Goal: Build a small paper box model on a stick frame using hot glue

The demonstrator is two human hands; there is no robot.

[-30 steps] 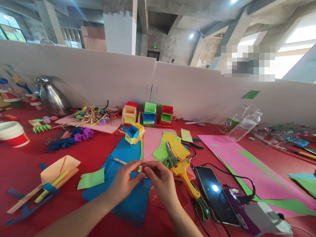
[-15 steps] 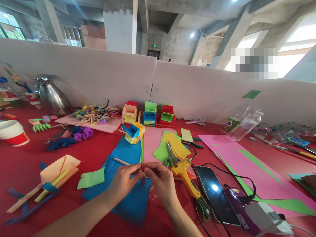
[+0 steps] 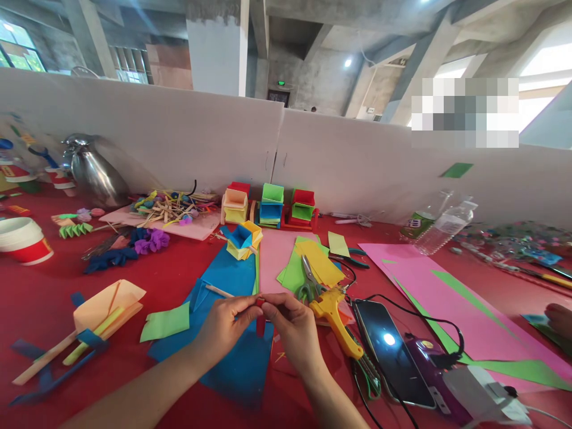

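Note:
My left hand (image 3: 223,326) and my right hand (image 3: 294,328) meet fingertip to fingertip, both pinching a small red paper strip (image 3: 260,325). One end of the strip hangs down between the thumbs; the rest is hidden by my fingers. Beneath them lies a blue paper sheet (image 3: 239,366). A wooden stick (image 3: 218,291) with folded blue paper pokes out beyond my left hand. To the left rests a light green paper piece (image 3: 164,323). Close to my right hand are a yellow glue gun (image 3: 334,316) and scissors (image 3: 308,275).
Folded paper boxes (image 3: 271,213) line the white partition (image 3: 187,143). A phone (image 3: 395,354) and black cables lie at right, near pink paper (image 3: 429,286). A cup (image 3: 27,241) and steel jug (image 3: 96,173) stand left. Another person's hand (image 3: 560,320) shows at the right edge.
More of the red strip now hangs below my fingertips, which have barely moved. At the right edge, the other person's hand has shifted slightly.

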